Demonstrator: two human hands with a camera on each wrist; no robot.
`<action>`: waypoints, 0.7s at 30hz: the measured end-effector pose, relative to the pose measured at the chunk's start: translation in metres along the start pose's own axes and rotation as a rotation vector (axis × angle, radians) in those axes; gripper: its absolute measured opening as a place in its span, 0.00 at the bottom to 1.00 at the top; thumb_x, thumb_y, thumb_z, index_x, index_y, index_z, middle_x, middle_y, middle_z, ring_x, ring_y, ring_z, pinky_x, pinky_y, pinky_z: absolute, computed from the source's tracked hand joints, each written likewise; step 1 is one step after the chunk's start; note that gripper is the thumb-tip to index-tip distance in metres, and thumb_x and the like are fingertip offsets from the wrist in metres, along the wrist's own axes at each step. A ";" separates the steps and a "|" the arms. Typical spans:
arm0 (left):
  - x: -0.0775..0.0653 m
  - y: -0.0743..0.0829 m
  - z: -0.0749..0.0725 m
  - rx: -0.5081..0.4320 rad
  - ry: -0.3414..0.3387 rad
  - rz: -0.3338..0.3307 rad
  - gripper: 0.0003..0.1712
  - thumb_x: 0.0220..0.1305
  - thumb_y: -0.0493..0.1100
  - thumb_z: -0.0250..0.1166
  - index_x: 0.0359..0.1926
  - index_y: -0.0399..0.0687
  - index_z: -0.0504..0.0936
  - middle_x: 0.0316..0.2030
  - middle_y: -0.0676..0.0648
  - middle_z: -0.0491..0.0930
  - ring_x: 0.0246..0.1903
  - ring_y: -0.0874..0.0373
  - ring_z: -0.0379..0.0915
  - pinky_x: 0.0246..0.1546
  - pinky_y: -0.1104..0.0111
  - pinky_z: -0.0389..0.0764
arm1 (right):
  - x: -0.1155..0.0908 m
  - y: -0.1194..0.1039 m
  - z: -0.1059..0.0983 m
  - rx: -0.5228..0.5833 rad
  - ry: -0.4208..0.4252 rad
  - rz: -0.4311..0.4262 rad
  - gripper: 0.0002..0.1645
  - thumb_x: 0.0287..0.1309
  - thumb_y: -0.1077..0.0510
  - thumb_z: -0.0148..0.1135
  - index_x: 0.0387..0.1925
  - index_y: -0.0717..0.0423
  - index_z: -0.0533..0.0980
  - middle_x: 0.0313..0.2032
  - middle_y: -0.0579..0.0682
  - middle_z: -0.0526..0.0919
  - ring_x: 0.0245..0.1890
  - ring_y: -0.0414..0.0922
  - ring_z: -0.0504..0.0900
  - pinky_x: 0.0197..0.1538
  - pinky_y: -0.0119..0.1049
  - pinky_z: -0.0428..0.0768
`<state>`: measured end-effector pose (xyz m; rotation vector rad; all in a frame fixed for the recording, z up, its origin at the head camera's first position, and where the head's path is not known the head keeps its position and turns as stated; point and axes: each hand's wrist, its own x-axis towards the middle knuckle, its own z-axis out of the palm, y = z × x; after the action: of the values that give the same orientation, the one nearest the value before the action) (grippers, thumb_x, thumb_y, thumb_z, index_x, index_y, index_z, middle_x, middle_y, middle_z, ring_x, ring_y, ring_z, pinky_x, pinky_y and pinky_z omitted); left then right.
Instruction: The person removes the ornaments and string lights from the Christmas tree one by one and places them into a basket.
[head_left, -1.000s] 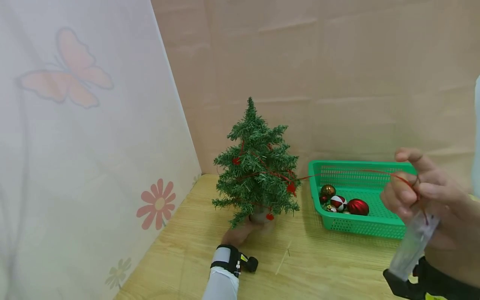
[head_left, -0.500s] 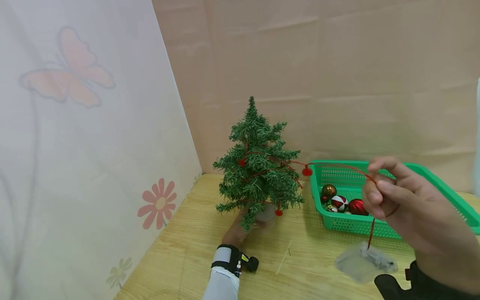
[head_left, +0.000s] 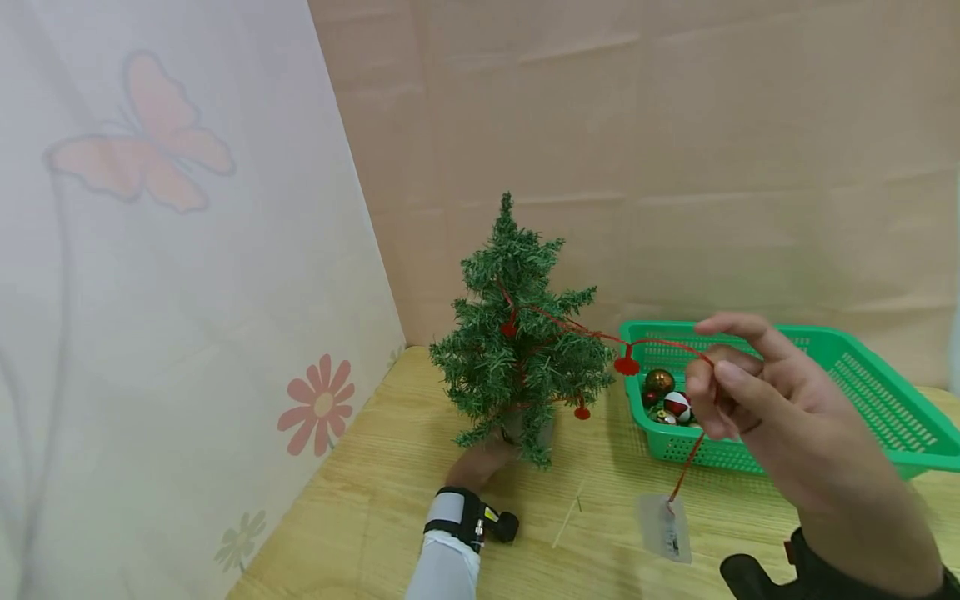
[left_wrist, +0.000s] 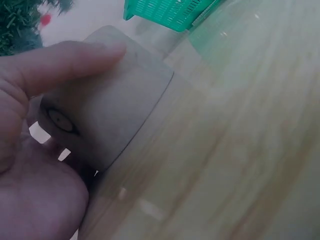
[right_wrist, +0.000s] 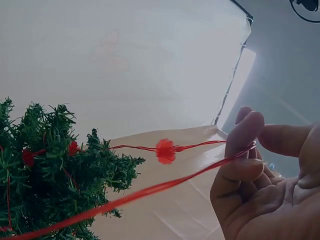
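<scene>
A small green artificial Christmas tree [head_left: 510,275] stands on the table, wound with a red string garland [right_wrist: 150,189] carrying red flower-shaped pieces [right_wrist: 165,151]. My left hand [head_left: 483,463] holds the tree by its grey rounded base [left_wrist: 117,102]; its thumb lies along the base's side in the left wrist view. Out to the right, my right hand [head_left: 780,404] pinches the garland between thumb and fingers. The string runs from the tree to these fingers, one flower piece hanging midway. Below the hand, the string's tail ends in a clear plastic packet [head_left: 664,527] with something grey inside.
Behind the right hand is a green perforated basket [head_left: 870,354] holding several baubles, among them a gold-brown one [head_left: 659,382] and a red-and-white one [head_left: 677,406]. A pale strip [head_left: 567,521] lies in front of the tree. A white printed panel [head_left: 187,275] borders the left.
My right hand has moved left toward the tree with the garland, and the packet swings below it. The tree has turned, its lower flower pieces shifting right. My left hand keeps hold of the base.
</scene>
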<state>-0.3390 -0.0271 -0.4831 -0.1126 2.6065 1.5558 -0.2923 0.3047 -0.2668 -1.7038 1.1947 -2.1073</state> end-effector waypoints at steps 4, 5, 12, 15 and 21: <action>-0.005 0.003 -0.005 0.193 -0.065 -0.082 0.56 0.54 0.75 0.57 0.75 0.47 0.63 0.69 0.41 0.71 0.66 0.38 0.68 0.65 0.44 0.68 | 0.001 0.001 0.011 0.018 0.040 -0.049 0.29 0.70 0.78 0.19 0.67 0.72 0.55 0.43 0.58 0.79 0.27 0.50 0.61 0.30 0.40 0.56; -0.005 0.004 -0.007 0.215 -0.075 -0.076 0.55 0.54 0.76 0.56 0.74 0.48 0.63 0.69 0.43 0.70 0.67 0.39 0.67 0.66 0.44 0.67 | 0.001 0.001 0.013 0.024 0.049 -0.058 0.29 0.70 0.77 0.19 0.67 0.72 0.56 0.42 0.58 0.79 0.27 0.50 0.61 0.29 0.39 0.56; -0.007 0.006 -0.009 0.136 -0.050 -0.056 0.44 0.53 0.71 0.62 0.66 0.54 0.76 0.67 0.45 0.73 0.65 0.41 0.70 0.64 0.45 0.69 | -0.001 0.000 0.018 0.015 0.088 -0.055 0.30 0.69 0.77 0.17 0.67 0.72 0.56 0.39 0.58 0.77 0.27 0.51 0.60 0.31 0.40 0.56; -0.006 0.004 -0.009 0.004 -0.012 -0.070 0.42 0.48 0.69 0.68 0.61 0.55 0.79 0.65 0.47 0.75 0.62 0.44 0.72 0.62 0.47 0.71 | -0.003 0.000 0.018 -0.043 0.123 -0.009 0.30 0.69 0.78 0.18 0.66 0.71 0.57 0.37 0.56 0.77 0.26 0.51 0.60 0.31 0.41 0.56; -0.010 0.007 -0.012 -0.021 -0.009 -0.045 0.41 0.49 0.68 0.68 0.62 0.56 0.78 0.64 0.48 0.75 0.63 0.46 0.71 0.63 0.48 0.71 | -0.004 0.004 0.017 -0.331 0.209 0.242 0.25 0.72 0.75 0.28 0.64 0.60 0.62 0.30 0.49 0.76 0.24 0.50 0.61 0.27 0.41 0.58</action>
<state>-0.3304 -0.0338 -0.4702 -0.1639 2.5628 1.5651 -0.2770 0.2965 -0.2719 -1.3844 1.7971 -2.0652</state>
